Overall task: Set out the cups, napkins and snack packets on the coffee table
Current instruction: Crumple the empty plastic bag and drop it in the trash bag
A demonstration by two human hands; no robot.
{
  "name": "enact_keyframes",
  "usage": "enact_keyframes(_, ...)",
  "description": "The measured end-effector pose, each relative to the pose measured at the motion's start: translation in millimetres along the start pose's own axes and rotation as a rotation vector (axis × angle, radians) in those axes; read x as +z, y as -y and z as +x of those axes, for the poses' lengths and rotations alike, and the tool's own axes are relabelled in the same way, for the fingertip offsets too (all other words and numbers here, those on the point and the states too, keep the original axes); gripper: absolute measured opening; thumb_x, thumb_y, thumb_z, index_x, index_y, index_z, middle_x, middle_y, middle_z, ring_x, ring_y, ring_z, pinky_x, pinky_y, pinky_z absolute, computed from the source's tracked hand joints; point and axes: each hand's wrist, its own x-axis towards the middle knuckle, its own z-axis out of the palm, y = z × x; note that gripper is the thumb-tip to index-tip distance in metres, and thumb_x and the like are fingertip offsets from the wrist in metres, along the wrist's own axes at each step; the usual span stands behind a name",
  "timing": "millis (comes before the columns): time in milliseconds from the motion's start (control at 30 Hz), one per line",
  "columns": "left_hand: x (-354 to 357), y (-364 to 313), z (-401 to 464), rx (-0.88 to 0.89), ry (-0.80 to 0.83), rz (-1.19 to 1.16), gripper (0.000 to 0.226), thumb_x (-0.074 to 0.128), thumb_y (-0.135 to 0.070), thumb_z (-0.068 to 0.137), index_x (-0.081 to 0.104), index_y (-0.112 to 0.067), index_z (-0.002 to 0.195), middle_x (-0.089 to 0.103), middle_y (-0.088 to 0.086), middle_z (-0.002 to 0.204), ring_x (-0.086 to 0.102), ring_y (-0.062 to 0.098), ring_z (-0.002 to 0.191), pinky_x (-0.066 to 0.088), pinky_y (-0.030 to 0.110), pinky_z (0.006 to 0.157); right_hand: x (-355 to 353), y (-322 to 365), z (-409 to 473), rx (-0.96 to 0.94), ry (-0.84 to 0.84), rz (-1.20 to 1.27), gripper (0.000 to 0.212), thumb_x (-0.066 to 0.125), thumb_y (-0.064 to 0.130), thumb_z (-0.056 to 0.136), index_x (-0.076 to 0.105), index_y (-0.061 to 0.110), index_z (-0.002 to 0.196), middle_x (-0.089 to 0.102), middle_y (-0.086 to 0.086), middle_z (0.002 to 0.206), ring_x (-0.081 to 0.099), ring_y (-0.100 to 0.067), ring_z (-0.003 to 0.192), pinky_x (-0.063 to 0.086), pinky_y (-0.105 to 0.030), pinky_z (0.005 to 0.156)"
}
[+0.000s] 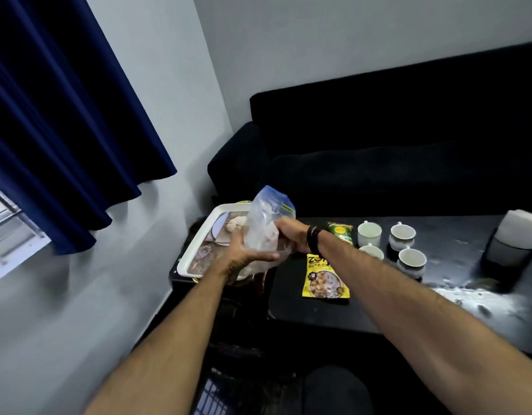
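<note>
Both hands hold a clear plastic bag (263, 223) with a blue top and white contents, above the gap between the tray and the coffee table. My left hand (246, 256) grips its lower part and my right hand (290, 233) grips its right side. On the dark coffee table (438, 298) lie a yellow snack packet (324, 278) and a green-yellow snack packet (341, 232). Several white cups (369, 233) stand to their right. Something white (236, 224) lies on the white-rimmed tray (199, 238).
A white napkin holder or jug (513, 238) stands at the table's right end. A black sofa (378, 151) runs behind the table. Dark blue curtains (64, 115) hang at the left by a window. The tray rests on a small dark stand.
</note>
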Motion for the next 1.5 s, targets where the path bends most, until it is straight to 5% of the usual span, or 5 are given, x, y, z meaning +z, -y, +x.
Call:
enact_keyframes(333,51.9,-61.1,-20.1,0.084,-0.287,-0.348,0.041,0.083,-0.017,0.078,0.068,-0.003,0.114,0.076,0.013,0.101,0.076,0.022,0.088,0.062,0.039,0.072,-29.4,10.5,-69.5,-0.404,-0.398,0.017,0.040,0.075,0.025,0.081,0.060,0.011,0.115,0.061,-0.009,0.110,0.060,-0.022,0.099,0.050,-0.027,0.075)
enact_keyframes(567,87.9,-88.9,-21.5,-0.039,0.152,-0.569,0.032,0.059,-0.016,0.096,0.060,0.003,0.121,0.064,0.020,0.110,0.063,0.024,0.068,0.044,0.021,0.037,-60.8,-0.9,-108.5,-0.411,-0.247,0.326,0.056,0.058,0.022,0.096,0.036,0.035,0.146,0.053,-0.009,0.141,0.061,-0.028,0.116,0.053,-0.044,0.093)
enact_keyframes(833,178.6,-107.4,-15.0,0.019,0.059,-0.609,0.029,0.051,0.010,0.090,0.060,-0.001,0.115,0.061,0.023,0.107,0.064,0.027,0.075,0.056,0.035,0.063,-104.6,-23.4,-173.4,-0.377,-0.440,0.036,0.033,0.055,0.002,0.081,0.067,0.004,0.112,0.063,0.010,0.072,0.053,-0.011,0.067,0.043,-0.013,0.052)
enact_keyframes(1033,262.5,-129.3,-30.3,-0.278,0.183,-0.621,0.029,0.041,-0.018,0.099,0.065,-0.004,0.107,0.064,0.023,0.109,0.063,0.035,0.092,0.053,0.047,0.089,-144.8,-63.7,-231.7,-0.360,-0.520,-0.609,0.111,0.082,0.034,0.075,0.006,0.037,0.155,-0.005,-0.007,0.162,-0.005,-0.016,0.151,0.018,-0.031,0.118)
enact_keyframes(1500,449.4,-99.1,-89.7,0.077,0.840,0.271,0.050,0.051,-0.048,0.098,0.037,-0.043,0.146,0.058,-0.008,0.133,0.069,0.017,0.100,0.051,0.031,0.070,-283.4,-201.9,-374.3,-0.058,-1.121,-0.170,0.027,0.065,0.013,0.088,0.062,0.017,0.114,0.062,-0.013,0.109,0.065,-0.028,0.089,0.060,-0.041,0.063)
